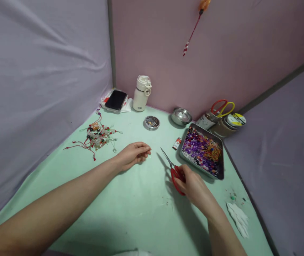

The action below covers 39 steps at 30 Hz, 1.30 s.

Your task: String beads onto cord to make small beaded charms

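My right hand point(194, 183) is closed round the red handles of a pair of scissors point(177, 176). Their blades are together and point up and left, above the green tabletop. To the left, my left hand point(134, 155) is near the table with its fingers curled together and the fingertips in a pinch. Anything between those fingertips is too small to make out. Beyond that hand, on the left, lies a pile of beaded strings point(98, 137) in red, clear and black. A metal tray point(180, 153) of purple and clear beads and orange cords stands to the right of the scissors.
A lighter point(177, 143) lies beside the tray. Further back are a round case of small pieces point(152, 122), a metal bowl point(181, 116), a white bottle point(141, 94), a phone point(116, 100) and jars point(223, 128), one holding scissors. A crumpled white tissue point(237, 218) lies at right.
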Each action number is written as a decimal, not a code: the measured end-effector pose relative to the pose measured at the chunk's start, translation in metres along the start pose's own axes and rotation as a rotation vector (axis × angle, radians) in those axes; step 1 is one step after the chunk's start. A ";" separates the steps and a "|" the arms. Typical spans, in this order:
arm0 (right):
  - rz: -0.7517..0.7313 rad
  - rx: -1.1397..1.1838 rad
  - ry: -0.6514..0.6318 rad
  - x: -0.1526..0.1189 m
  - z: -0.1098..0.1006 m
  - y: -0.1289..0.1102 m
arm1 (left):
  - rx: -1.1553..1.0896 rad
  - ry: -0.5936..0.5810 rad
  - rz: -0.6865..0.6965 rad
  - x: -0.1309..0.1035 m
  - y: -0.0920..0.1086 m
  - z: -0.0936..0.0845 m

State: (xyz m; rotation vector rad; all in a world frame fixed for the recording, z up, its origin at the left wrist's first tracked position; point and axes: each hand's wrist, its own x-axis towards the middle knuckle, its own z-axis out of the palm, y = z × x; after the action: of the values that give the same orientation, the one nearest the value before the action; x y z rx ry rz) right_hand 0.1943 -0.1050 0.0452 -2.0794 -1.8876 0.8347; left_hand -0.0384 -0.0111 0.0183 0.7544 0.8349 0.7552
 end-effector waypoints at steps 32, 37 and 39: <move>-0.337 0.103 -0.203 0.064 -0.049 -0.037 | -0.178 -0.014 0.119 0.043 -0.019 0.029; -0.480 0.153 -0.544 0.045 -0.077 -0.034 | -0.064 0.008 0.111 0.043 -0.020 0.031; -0.421 0.099 -0.318 0.047 -0.078 -0.031 | -0.014 0.002 0.127 0.043 -0.022 0.032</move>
State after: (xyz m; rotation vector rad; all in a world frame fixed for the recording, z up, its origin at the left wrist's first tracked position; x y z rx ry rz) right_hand 0.2103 -0.0379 0.1121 -1.4757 -2.2748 1.1674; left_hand 0.0144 0.0041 0.0001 0.8003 0.7880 0.8743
